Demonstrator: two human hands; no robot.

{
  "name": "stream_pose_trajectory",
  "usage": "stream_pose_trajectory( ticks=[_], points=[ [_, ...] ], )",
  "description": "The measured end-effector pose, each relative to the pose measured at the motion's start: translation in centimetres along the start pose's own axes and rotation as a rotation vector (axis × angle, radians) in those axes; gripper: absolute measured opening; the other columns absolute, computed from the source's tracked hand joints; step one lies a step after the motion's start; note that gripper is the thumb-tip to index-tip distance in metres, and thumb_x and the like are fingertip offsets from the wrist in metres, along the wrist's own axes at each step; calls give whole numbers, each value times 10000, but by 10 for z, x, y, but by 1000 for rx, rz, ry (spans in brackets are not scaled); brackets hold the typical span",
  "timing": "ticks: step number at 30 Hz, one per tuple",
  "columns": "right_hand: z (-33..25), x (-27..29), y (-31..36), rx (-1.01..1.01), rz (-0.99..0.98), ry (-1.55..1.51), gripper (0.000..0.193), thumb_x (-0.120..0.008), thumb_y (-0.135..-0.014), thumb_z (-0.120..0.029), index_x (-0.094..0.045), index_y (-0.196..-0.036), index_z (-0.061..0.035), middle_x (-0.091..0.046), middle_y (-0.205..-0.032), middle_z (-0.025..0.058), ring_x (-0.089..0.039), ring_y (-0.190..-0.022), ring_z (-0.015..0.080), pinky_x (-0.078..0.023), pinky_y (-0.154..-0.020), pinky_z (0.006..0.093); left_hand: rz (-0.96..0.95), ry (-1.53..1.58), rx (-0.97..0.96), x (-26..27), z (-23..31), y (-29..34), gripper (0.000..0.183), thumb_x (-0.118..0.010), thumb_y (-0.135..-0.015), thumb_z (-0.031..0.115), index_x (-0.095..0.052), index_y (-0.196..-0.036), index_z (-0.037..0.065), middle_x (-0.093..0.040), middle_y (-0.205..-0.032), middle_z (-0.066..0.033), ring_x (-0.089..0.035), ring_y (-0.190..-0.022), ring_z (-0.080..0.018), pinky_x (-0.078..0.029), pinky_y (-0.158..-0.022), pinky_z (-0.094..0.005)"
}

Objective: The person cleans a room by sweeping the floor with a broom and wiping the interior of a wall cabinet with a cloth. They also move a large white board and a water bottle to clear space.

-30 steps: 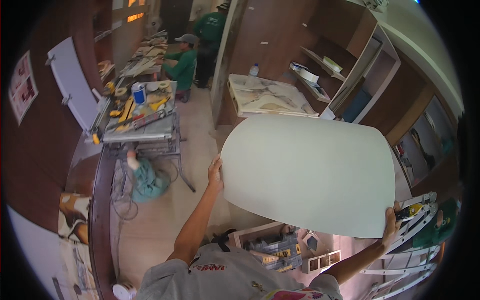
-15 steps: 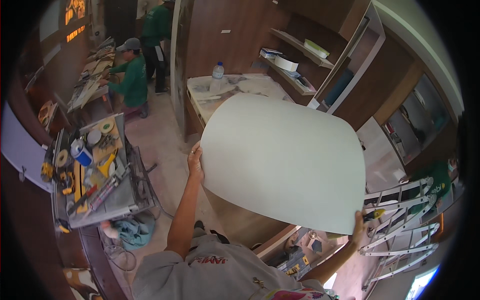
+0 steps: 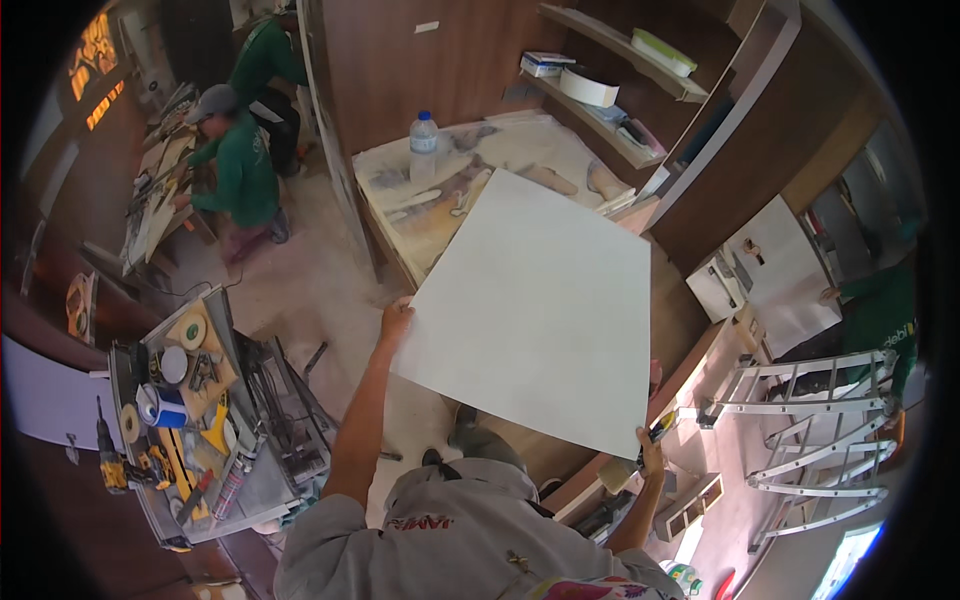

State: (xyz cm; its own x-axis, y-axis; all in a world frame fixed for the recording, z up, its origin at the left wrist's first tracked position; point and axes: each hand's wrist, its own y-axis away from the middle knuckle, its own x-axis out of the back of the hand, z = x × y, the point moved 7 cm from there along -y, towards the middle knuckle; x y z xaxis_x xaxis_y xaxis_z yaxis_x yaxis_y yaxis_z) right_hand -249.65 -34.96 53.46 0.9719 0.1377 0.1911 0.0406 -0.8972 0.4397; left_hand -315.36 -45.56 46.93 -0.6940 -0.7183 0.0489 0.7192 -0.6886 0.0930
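A plain white panel (image 3: 535, 310) with no pattern fills the middle, above the person's pale grey shirt (image 3: 450, 535), which carries small red lettering across the back. Dark brown wood-grain cabinets (image 3: 440, 55) stand behind a dusty cream worktop (image 3: 470, 180) holding a clear bottle with a blue cap (image 3: 423, 145). Two workers (image 3: 240, 165) wear green shirts, one with a grey cap, and a silver ladder (image 3: 810, 420) stands to the right.
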Motion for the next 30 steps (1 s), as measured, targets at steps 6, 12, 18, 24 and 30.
stream_pose_trajectory(
  ticks=[6,12,18,24,30],
  points=[
    [22,-40,-48,-113,-45,-23,427,-702,-777,-313,-594,-1035,9,-602,-880,47,-563,-801,135,-464,-694,286,-82,-131,-21,-4,0,-72,299,-511,-825,70,-625,-1093,0,-469,-643,59,-378,-521,-32,-322,-470,-213],
    [-9,-76,-60,-122,29,29,502,-704,-754,-352,-603,-1057,35,-620,-914,67,-585,-802,153,-473,-723,285,-124,-275,-221,-14,44,-166,295,-532,-811,94,-622,-1071,-12,-508,-645,4,-426,-538,-72,-367,-494,-248],
    [-36,-143,-68,-65,-59,-99,414,-659,-797,-233,-571,-1131,-5,-605,-961,23,-563,-838,143,-453,-754,284,-222,-340,-94,-24,29,-265,339,-561,-809,156,-600,-1101,-12,-622,-769,-79,-559,-644,-149,-449,-598,-303],
    [-34,-194,-66,-44,-11,-246,381,-661,-787,-203,-577,-1116,-28,-604,-970,35,-586,-854,161,-468,-757,293,-284,-433,-6,-23,2,-326,441,-610,-806,231,-551,-1179,3,-664,-833,-141,-628,-715,-198,-484,-657,-312],
    [-28,-213,-62,-65,226,-152,432,-709,-757,-217,-569,-1121,-30,-612,-952,60,-609,-817,179,-500,-697,306,19,-566,-224,-11,36,-366,784,-709,-735,311,-337,-1336,-31,-470,-1243,-274,-465,-1153,-369,-390,-969,-424]
  ],
)
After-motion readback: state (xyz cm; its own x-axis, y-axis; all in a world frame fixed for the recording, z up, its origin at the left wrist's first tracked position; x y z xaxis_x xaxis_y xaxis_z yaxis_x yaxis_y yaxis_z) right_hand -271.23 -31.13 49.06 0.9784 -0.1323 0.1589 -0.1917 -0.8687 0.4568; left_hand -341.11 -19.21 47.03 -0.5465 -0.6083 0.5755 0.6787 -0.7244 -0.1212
